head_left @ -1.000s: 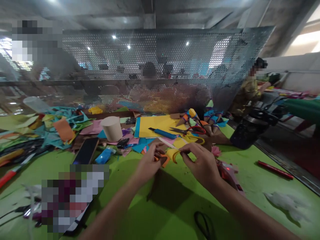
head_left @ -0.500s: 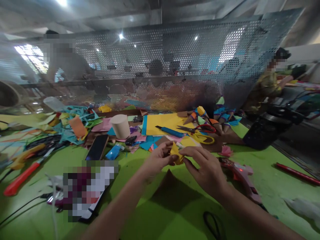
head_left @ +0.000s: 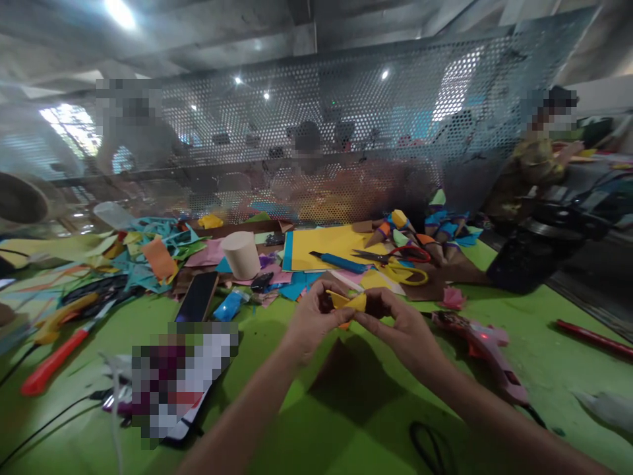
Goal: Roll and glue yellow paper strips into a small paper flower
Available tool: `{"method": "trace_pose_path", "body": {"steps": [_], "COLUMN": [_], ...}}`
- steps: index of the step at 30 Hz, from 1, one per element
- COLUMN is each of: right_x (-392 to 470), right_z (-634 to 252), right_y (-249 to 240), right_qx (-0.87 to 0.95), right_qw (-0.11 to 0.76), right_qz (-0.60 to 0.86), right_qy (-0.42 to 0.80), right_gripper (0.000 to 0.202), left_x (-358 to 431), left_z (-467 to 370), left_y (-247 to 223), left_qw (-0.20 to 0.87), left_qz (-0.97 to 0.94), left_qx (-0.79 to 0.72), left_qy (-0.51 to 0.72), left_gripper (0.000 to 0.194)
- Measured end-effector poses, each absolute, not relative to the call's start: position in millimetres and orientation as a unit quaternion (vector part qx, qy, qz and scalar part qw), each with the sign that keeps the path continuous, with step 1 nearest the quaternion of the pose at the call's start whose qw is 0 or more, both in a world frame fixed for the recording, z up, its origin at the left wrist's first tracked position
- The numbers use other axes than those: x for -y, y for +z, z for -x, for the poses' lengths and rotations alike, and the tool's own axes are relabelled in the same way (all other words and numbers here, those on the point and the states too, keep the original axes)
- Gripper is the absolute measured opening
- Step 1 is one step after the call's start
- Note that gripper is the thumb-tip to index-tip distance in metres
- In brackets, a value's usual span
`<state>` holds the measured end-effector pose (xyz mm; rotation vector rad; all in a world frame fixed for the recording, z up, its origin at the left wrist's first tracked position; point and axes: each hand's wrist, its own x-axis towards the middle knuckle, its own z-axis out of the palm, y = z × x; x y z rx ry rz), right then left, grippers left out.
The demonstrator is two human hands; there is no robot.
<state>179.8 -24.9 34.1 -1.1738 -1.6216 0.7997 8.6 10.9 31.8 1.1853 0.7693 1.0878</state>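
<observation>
Yellow paper piece (head_left: 349, 302), right here in the head view, pinched between my two hands just above the green worktop (head_left: 267, 382)! It's small and bright, curved into a shallow scoop, its upper edge dipping in the middle and rising to a point at the left. Finer folds are too small to make out. A bit of orange (head_left: 345, 325) peeks out just below it, by the fingertips. My left hand (head_left: 316, 315) is closed on its left side, thumb along the lower edge; my right hand (head_left: 393, 316) grips the right side, thumb and fingers together. Beneath them lies a dark brown paper piece (head_left: 332, 375), partly in shadow. Beyond the hands, a blue cutter (head_left: 341, 262) rests on a yellow sheet (head_left: 321, 241), with red-handled scissors (head_left: 414, 253) beside it. Over to the right, a pink glue gun (head_left: 489, 340) lies on the worktop, a red light showing.
</observation>
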Motion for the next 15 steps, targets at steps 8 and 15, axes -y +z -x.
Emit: {"method": "trace_pose_path", "body": {"steps": [8, 15], "right_x": [20.2, 23.0], "right_z": [-183.6, -181.3], "right_y": [31.3, 33.0], "right_qx": [0.627, 0.612], "right_qw": [0.506, 0.512], "right_qz": [0.486, 0.477], "right_qy": [0.34, 0.367], "right_gripper": [0.013, 0.026], "left_x": [-9.6, -7.6], "left_z": [-7.7, -10.2], "left_y": [31.5, 35.8], "left_qw": [0.624, 0.641], "left_qz": [-0.547, -0.524], "left_qx": [-0.357, -0.337], "left_qy": [0.43, 0.448], "left_gripper": [0.046, 0.047]}}
